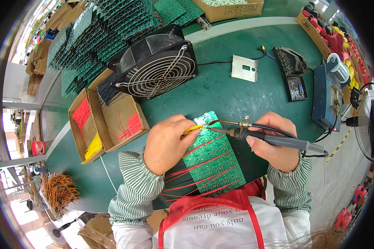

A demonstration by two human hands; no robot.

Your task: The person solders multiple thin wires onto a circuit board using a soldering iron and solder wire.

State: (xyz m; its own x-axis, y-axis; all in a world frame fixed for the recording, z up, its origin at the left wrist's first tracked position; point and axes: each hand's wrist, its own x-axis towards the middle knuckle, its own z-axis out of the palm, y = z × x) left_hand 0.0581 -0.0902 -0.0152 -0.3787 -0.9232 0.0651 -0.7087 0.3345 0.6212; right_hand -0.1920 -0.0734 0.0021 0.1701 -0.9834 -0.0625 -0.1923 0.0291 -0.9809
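A green circuit board panel [220, 166] lies on the bench in front of me, with several red wires [207, 145] running across it and out past its left edge. My left hand [167, 139] is closed at the panel's far left corner, pinching a few yellow wires [190, 130] whose ends reach over the board. My right hand [276, 143] is wrapped round a grey soldering iron [274, 139]. A thin brass-coloured feed tube [230, 122] is clamped to the iron. Iron tip and tube end meet close to the yellow wire ends; the exact contact is too small to tell.
A black fan [158, 62] stands beyond my left hand, beside a cardboard tray [120, 145] of cut red, yellow and dark wires. Stacked circuit boards [108, 37] rise behind. On the right are a metal plate [244, 68], a black holder [290, 74] and a blue soldering unit [324, 99] with a solder spool [337, 68].
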